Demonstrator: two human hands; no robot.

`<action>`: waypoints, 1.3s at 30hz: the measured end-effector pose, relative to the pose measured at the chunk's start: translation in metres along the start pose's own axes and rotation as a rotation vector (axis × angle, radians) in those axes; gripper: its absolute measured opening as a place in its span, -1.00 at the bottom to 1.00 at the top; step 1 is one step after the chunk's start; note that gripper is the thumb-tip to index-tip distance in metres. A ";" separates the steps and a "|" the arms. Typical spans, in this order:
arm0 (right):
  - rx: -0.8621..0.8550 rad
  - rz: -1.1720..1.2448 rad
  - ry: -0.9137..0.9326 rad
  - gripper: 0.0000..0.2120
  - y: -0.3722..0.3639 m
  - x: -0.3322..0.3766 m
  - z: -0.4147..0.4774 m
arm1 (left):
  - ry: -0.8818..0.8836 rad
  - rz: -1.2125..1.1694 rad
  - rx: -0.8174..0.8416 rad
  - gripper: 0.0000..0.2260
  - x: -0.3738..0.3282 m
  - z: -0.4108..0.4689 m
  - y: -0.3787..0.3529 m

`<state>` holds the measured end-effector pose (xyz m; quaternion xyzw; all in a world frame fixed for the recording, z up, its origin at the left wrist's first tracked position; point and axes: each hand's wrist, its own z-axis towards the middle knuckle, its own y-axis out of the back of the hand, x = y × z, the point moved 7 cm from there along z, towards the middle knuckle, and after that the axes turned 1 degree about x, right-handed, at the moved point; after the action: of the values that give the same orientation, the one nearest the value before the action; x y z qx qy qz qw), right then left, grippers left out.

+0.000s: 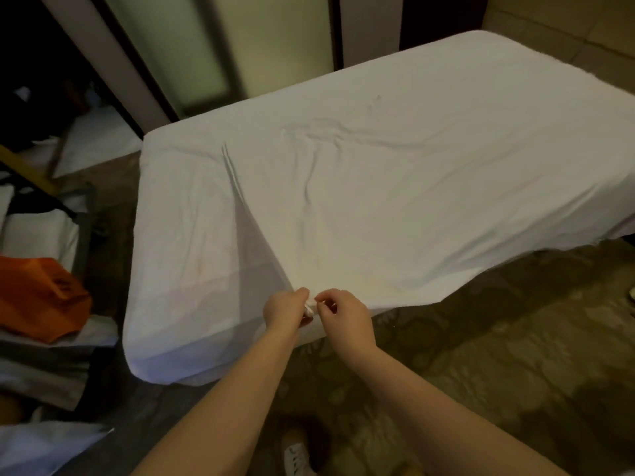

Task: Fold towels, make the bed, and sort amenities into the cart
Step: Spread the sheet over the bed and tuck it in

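Corner of white sheet (360,207) hidden from view
Left grip (285,309) and right grip (345,314) cover it; the bed (165,338) runs off the right edge.

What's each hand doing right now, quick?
Left hand: pinching the edge of the sheet.
Right hand: pinching the same edge, right beside it.

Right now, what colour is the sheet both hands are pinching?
Plain white sheet, head view.

A hotel room: a white-sheeted bed (378,173), patterned carpet (498,338), and stacked linens (37,235).
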<state>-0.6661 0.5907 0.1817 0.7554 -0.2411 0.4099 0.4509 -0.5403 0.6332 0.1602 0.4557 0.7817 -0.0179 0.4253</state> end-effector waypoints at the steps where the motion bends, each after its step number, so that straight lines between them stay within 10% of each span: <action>1: 0.014 -0.005 0.004 -0.81 0.002 -0.002 0.002 | -0.048 0.074 -0.035 -0.80 -0.004 -0.002 0.001; 10: 0.140 -0.004 0.078 -0.74 0.014 0.035 0.053 | -0.497 0.536 -0.288 -0.56 -0.059 -0.018 0.014; 17: 0.433 -0.004 0.204 -0.51 -0.013 0.081 0.083 | -0.131 -0.289 -0.056 -0.85 -0.049 0.015 0.010; 24: 0.418 -0.365 0.598 -0.38 -0.007 0.086 0.076 | -0.104 -0.275 0.144 -0.83 -0.075 0.017 0.012; 39: 0.250 -0.367 0.520 -0.83 0.136 0.110 0.151 | -0.066 -0.178 0.113 -0.66 -0.181 0.080 -0.046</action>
<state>-0.6453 0.3933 0.3005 0.7058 0.0740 0.5271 0.4674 -0.4814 0.4467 0.2161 0.4068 0.8024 -0.1149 0.4213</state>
